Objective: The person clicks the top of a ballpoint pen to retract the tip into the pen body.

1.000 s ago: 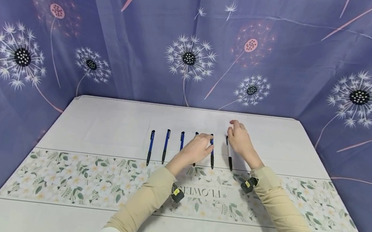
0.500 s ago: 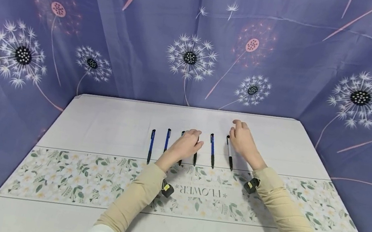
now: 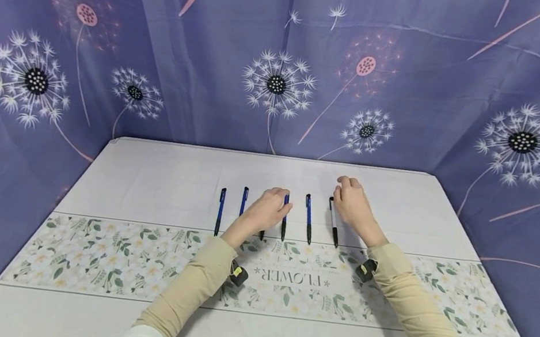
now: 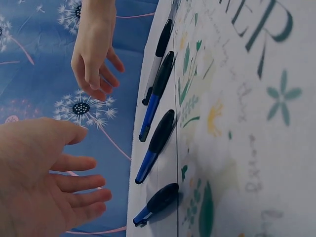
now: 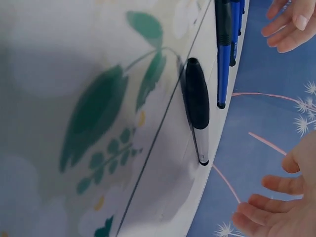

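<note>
Several blue pens with black grips lie side by side on the table, and one white pen (image 3: pixel 333 222) with a black grip ends the row at the right. My left hand (image 3: pixel 263 212) is over a blue pen whose black tip (image 3: pixel 262 235) shows below it; the rest is hidden. Just right of that hand lies another blue pen (image 3: pixel 285 217). In the left wrist view the left fingers (image 4: pixel 81 182) are extended and hold nothing. My right hand (image 3: pixel 353 207) hovers beside the white pen, its fingers (image 5: pixel 276 202) loosely bent around nothing in the right wrist view.
Further blue pens lie at the left, the outermost one (image 3: pixel 220 212) and its neighbour (image 3: pixel 243 202), and one blue pen (image 3: pixel 308 219) next to the white one. A flowered strip (image 3: pixel 104 260) crosses the white table (image 3: pixel 169 177). Purple dandelion curtains (image 3: pixel 199 82) enclose the back and sides.
My left hand has moved left, from beside the blue pen nearest the white one to over a blue pen further left. The right hand has barely shifted. The pens stay in place.
</note>
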{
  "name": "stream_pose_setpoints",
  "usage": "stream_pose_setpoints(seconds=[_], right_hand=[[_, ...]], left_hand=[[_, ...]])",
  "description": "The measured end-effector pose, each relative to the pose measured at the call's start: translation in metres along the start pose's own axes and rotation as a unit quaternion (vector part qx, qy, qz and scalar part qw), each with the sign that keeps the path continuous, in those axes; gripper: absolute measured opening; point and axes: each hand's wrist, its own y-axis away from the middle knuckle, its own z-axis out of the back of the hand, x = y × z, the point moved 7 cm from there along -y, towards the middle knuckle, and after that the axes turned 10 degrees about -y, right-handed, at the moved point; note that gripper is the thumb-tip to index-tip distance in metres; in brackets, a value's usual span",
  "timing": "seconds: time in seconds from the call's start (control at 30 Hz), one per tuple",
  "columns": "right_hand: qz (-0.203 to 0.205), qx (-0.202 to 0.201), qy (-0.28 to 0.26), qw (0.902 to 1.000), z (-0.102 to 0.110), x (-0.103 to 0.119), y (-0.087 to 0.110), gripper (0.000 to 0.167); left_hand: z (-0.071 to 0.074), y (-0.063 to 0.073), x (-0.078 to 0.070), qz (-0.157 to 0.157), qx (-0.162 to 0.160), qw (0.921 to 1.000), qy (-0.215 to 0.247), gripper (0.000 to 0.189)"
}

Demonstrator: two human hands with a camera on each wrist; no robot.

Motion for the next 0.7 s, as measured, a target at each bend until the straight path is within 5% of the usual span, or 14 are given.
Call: stream_pose_setpoints(seconds=[0.23,0.53,0.7], right_hand=[[0.030,-0.015,0.032,0.9989,0.005,0.003,-0.001,0.033],[0.023,-0.012,0.049,0.9985,0.007,-0.003,0.001,0.037],[0.006,-0.003,0.050,0.9987,0.007,-0.011,0.003,0.038]], left_hand=[[0.007,0.001,0.006,0.002,-0.013,0.9998,-0.014,0.044],[0.021,0.010,0.026,0.011,-0.034,0.9951,-0.093,0.047],[0.024,0.014,0.042,0.026,-0.029,0.9946,-0.097,0.048]])
